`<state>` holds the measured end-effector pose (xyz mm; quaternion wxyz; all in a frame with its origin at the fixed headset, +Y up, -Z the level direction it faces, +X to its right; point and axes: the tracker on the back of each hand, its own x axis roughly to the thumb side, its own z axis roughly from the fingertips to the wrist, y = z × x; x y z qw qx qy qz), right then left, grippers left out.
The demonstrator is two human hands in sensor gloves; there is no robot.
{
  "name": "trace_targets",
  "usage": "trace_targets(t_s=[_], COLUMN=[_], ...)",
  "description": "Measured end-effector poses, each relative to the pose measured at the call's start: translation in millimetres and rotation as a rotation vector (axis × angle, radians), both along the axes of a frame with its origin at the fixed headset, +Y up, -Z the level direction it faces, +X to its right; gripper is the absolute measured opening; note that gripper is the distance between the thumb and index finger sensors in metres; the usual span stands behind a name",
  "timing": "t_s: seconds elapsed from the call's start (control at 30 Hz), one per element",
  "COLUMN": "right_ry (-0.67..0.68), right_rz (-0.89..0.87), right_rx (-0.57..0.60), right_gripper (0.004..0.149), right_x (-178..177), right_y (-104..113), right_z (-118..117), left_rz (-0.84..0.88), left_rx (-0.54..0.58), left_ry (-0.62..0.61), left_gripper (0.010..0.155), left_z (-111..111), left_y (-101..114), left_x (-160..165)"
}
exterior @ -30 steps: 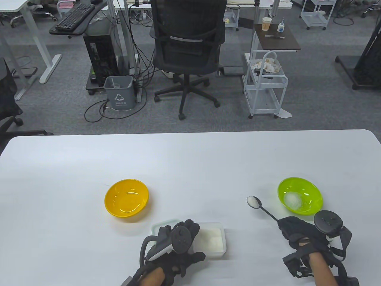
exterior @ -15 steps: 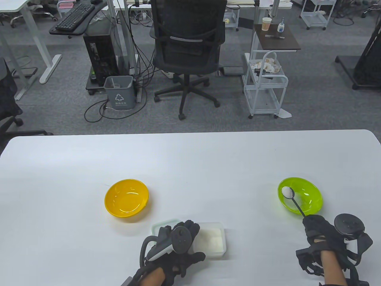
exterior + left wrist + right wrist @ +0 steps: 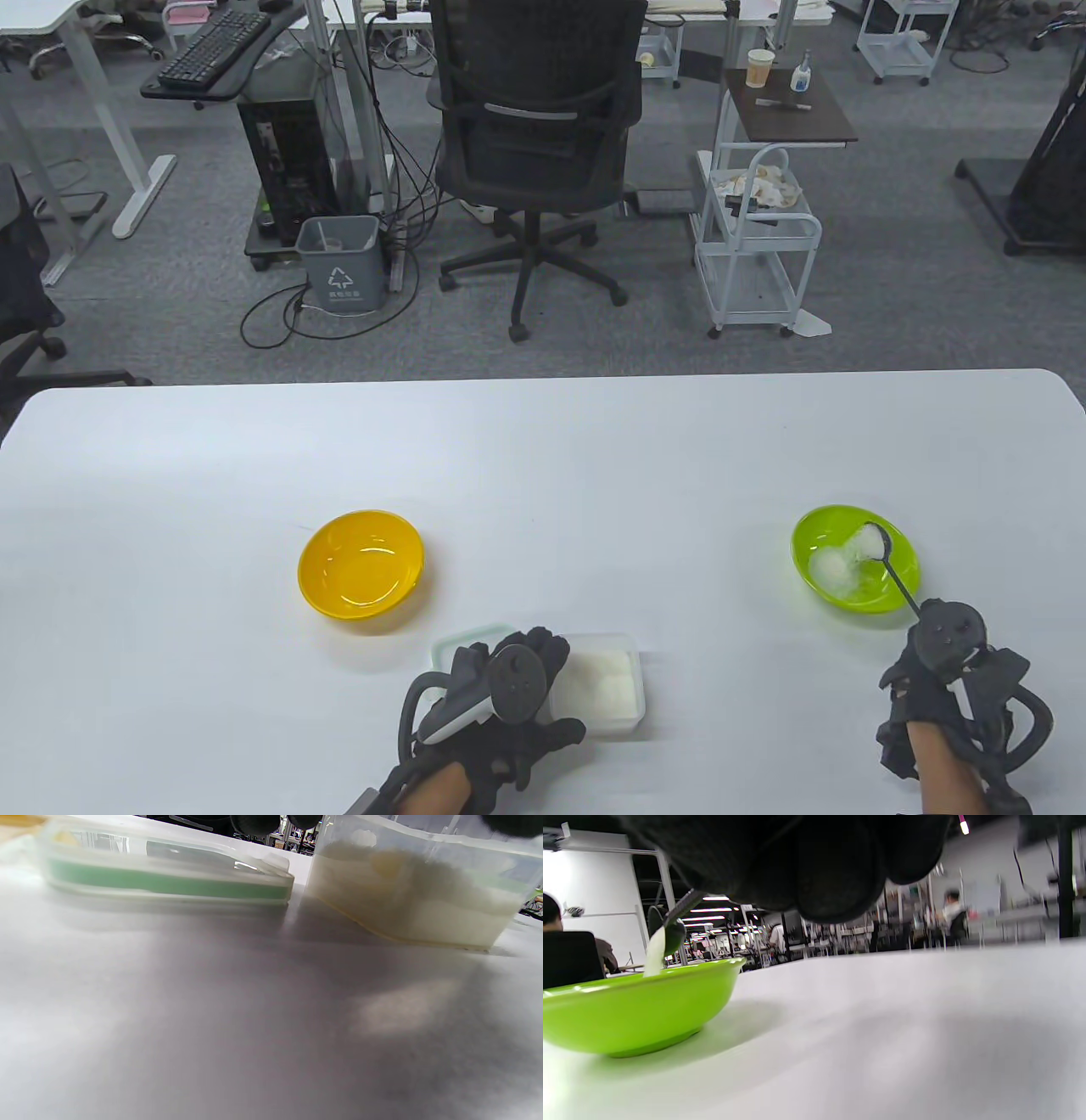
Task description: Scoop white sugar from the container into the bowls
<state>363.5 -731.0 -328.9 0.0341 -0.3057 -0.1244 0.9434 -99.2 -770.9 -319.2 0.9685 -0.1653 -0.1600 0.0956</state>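
Observation:
My right hand (image 3: 942, 671) grips a black spoon (image 3: 887, 564) by its handle and tilts it over the green bowl (image 3: 899, 586). Sugar pours off the spoon (image 3: 670, 929) into the bowl (image 3: 628, 1018), which holds a white sugar pile (image 3: 833, 570). My left hand (image 3: 501, 688) rests on the left side of the clear sugar container (image 3: 604, 679), fingertips (image 3: 254, 821) on its rim. The container (image 3: 415, 899) is partly filled with white sugar. The yellow bowl (image 3: 361, 570) stands empty further left.
The container's lid with a green seal (image 3: 462, 641) lies flat just left of the container, under my left hand, and shows in the left wrist view (image 3: 161, 882). An office chair (image 3: 534, 153) and a cart (image 3: 755, 238) stand beyond the table's far edge.
My right hand carried the loaded spoon rightward from beside the green bowl to above it, then tilted it so the sugar pours out. The left hand has not moved.

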Motion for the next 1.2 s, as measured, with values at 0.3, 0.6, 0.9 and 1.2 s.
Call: trace_targets(t_s=[0.3,0.6,0.9,1.2], right_ry=[-0.02,0.011,0.137,0.389], right_rz=[0.428,0.368,0.074,-0.399], right_rx=[-0.069,-0.054,0.033,0.047], right_gripper=[0.046,0.046,0.043,0.042], right_x=[-22.6,-27.1,-50.8,-119.6], right_y=[2.5,1.3,9.6,30.7], right_z=[-3.6,-4.6,-6.4,-13.1], left_rz=[0.0,0.0,0.005,0.096], left_rx=[0.0,-0.002,-0.018,0.002], left_ry=[0.0,0.001,-0.01,0.025], left_gripper=[0.093,0.093,0.092,0.09], left_z=[0.0,-0.2,-1.9,-5.2], left_y=[-0.1,0.3,2.8,14.0], left_x=[-0.1,0.1,0.2,-8.3])
